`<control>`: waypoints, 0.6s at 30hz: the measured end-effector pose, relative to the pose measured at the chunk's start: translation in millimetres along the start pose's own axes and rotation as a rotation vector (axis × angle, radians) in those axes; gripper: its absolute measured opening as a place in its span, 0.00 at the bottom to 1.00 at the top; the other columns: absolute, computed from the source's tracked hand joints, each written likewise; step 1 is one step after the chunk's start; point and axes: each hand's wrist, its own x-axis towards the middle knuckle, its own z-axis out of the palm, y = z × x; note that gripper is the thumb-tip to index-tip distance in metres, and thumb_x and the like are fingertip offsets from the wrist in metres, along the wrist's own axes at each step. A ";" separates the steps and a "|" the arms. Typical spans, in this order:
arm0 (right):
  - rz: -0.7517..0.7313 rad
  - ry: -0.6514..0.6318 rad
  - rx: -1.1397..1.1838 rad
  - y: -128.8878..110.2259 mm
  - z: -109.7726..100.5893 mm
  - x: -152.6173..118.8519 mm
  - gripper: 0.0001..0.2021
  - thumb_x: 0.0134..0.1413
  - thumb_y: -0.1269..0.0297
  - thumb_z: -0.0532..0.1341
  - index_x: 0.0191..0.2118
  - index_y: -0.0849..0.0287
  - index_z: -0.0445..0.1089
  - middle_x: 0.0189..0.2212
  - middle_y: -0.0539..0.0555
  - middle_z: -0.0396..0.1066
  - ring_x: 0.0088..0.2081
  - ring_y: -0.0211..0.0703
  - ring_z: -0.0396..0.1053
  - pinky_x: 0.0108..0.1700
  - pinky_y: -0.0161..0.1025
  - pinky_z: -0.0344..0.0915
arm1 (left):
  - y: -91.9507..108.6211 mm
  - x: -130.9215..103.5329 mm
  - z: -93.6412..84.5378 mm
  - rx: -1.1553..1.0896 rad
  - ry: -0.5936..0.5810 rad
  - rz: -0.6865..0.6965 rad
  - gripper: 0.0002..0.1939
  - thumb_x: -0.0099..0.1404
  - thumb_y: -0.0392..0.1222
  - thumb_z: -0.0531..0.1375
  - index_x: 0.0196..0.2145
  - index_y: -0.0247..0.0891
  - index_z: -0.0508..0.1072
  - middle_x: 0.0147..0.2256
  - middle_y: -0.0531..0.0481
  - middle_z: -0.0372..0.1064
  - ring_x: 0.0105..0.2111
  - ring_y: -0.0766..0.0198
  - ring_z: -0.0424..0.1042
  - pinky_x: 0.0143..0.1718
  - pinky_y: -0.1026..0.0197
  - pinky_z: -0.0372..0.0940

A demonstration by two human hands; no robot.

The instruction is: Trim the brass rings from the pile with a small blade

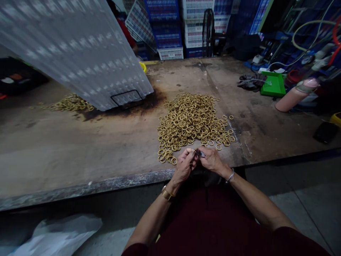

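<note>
The left hand (185,163) has its thumb and fingers drawn narrowly together; whether a ring is pinched between them I cannot tell, as the spot is small and dim. The right hand (212,160) meets it, curled around a small dark tool (200,154) whose greyish end shows, the rest lost in the grip. The fingertips nearly touch, at the near edge of the worktable (119,149).

Just beyond them lies the pile of rings (190,119), dull gold, round and plain, all much the same size. They overlap thickly at the middle, so the lower ones are hidden, and thin out to single rings at the right edge. A looser cluster (167,156) sits just left of the left hand.

Farther left, a tall pale ribbed panel (93,53) leans over the wood, cut off at the top, and partly covers a second heap of rings (70,103), blurred at its far end. Right of the pile, well apart, are a green tray (273,84) and a pink cylinder (295,95). The equipment behind them is too dark to make out.
</note>
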 end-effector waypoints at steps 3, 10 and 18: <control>-0.024 -0.051 -0.083 -1.8 -1.9 -0.9 0.08 0.47 0.73 0.52 0.30 0.58 0.68 0.24 0.51 0.70 0.26 0.38 0.63 0.30 0.33 0.51 | -5.5 1.7 -3.5 0.085 0.017 0.022 0.18 0.57 0.55 0.61 0.30 0.37 0.62 0.22 0.58 0.61 0.16 0.77 0.56 0.15 0.72 0.49; 0.152 -0.169 -0.234 -4.2 0.0 4.5 0.11 0.48 0.71 0.53 0.36 0.57 0.70 0.26 0.53 0.72 0.28 0.40 0.66 0.29 0.34 0.50 | -8.6 2.1 -5.6 0.144 0.051 0.036 0.19 0.57 0.56 0.60 0.28 0.37 0.62 0.21 0.59 0.60 0.15 0.77 0.55 0.15 0.72 0.49; 0.233 0.023 -0.014 14.8 -0.6 12.9 0.08 0.49 0.68 0.53 0.30 0.58 0.69 0.23 0.53 0.69 0.25 0.38 0.61 0.28 0.34 0.53 | 6.8 -11.2 2.3 -0.051 -0.013 -0.041 0.19 0.53 0.54 0.64 0.28 0.36 0.64 0.19 0.58 0.60 0.15 0.76 0.55 0.15 0.71 0.50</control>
